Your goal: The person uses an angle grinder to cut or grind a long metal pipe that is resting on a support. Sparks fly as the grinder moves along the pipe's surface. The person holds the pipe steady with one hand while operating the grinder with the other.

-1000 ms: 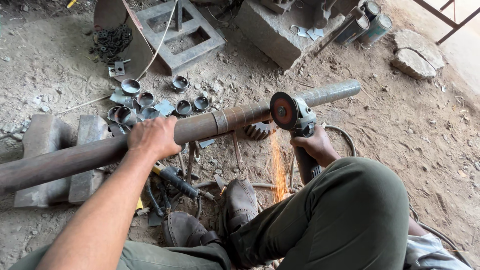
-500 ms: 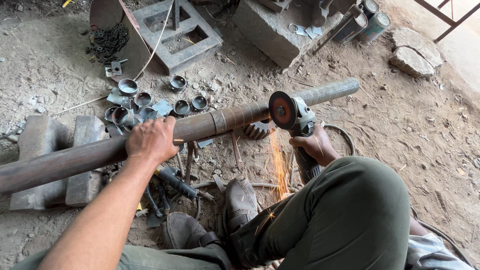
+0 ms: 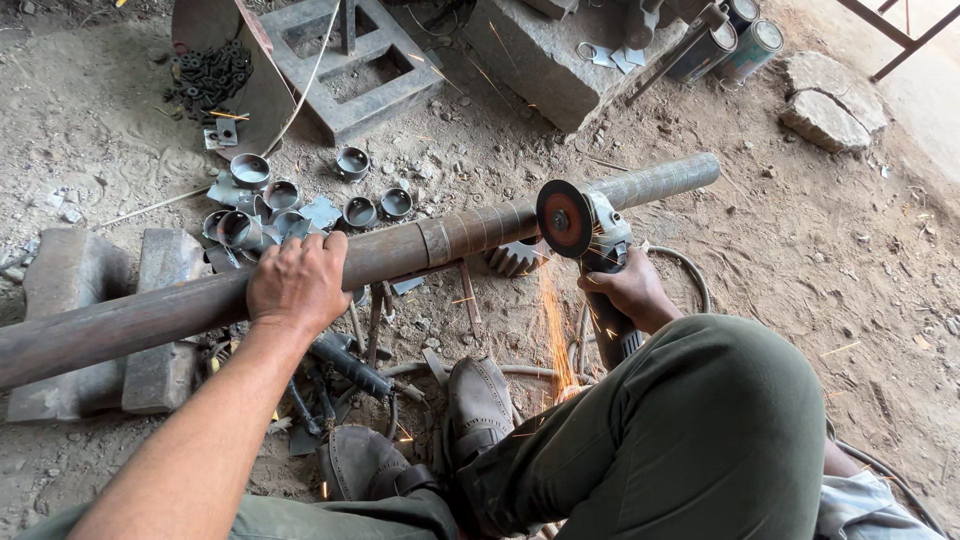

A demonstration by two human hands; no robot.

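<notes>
A long rusty steel pipe lies across the dirt ground, resting on two grey blocks at the left. My left hand presses down on top of the pipe near its middle. My right hand grips the body of an angle grinder, whose red disc cuts into the pipe further right. Orange sparks shower down from the cut towards my shoes. Beyond the disc the pipe's end section looks grey.
Several short cut pipe rings lie on the ground behind the pipe. A metal frame, a concrete block, paint cans and flat stones sit at the back. A grinder cable loops by my knee.
The grinder disc stays at the same cut while sparks keep falling. Both hands hold their places; the view has shifted only slightly.
</notes>
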